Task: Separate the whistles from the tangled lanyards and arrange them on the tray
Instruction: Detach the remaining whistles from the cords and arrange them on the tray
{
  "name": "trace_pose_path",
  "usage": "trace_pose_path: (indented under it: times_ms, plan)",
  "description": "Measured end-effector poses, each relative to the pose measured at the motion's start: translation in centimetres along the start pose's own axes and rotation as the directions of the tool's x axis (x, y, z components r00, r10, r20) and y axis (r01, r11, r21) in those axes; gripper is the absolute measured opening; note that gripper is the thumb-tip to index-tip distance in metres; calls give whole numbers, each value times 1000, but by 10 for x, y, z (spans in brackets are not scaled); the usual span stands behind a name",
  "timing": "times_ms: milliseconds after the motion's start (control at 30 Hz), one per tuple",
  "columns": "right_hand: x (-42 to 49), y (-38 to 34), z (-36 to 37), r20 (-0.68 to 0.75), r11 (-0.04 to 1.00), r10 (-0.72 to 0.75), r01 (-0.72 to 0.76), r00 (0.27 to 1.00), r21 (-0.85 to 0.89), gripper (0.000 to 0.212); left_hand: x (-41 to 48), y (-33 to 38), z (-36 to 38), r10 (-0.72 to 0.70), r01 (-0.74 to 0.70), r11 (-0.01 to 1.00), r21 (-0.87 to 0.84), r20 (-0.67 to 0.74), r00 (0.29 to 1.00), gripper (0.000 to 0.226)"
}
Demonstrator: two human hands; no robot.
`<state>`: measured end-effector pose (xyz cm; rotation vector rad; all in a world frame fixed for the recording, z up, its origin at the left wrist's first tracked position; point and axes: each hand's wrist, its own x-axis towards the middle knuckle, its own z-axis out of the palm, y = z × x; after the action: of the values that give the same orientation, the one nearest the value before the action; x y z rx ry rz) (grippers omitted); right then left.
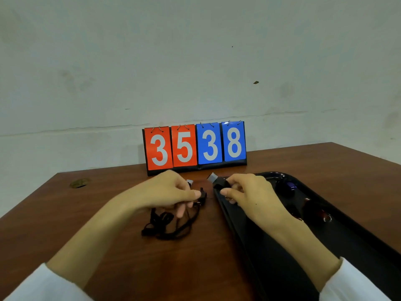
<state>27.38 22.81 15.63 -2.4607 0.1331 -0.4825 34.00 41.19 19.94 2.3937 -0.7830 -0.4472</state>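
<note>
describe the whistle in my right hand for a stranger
Find the red and blue flip scoreboard on the brown wooden table. Before its blue cards, the right hand grips a black whistle with a grey mouthpiece; those in the black tray are blue and red.

A black whistle (214,180) with a grey mouthpiece is gripped in the right hand (249,194) over the left rim of a black tray (271,257). A lanyard clip (202,194) is pinched by the left hand (171,192) above tangled black lanyards (169,224) on a wooden table (86,213). A flip scoreboard (195,146) reading 35 and 38 is stood at the far edge.
</note>
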Motion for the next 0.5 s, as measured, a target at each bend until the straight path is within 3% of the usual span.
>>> trace_pose_path:
  times_ms: [133, 233, 400, 500]
  plan:
    - [-2, -4, 1, 88, 999, -44, 41, 995, 29, 19, -2, 1, -7, 294, -294, 956, 22, -155, 943, 10]
    - [-3, -8, 3, 134, 993, -112, 104, 985, 59, 17, -1, 0, -5, 411, -407, 911, 62, -196, 890, 7]
    - [-7, -15, 6, 140, 970, -229, 213, 963, 115, 11, 4, -4, 0, 426, -437, 900, 14, -245, 871, 8]
    - [-11, -19, 5, 94, 951, -249, 226, 964, 209, 8, 2, -6, -1, 335, -385, 899, -207, -240, 911, 11]
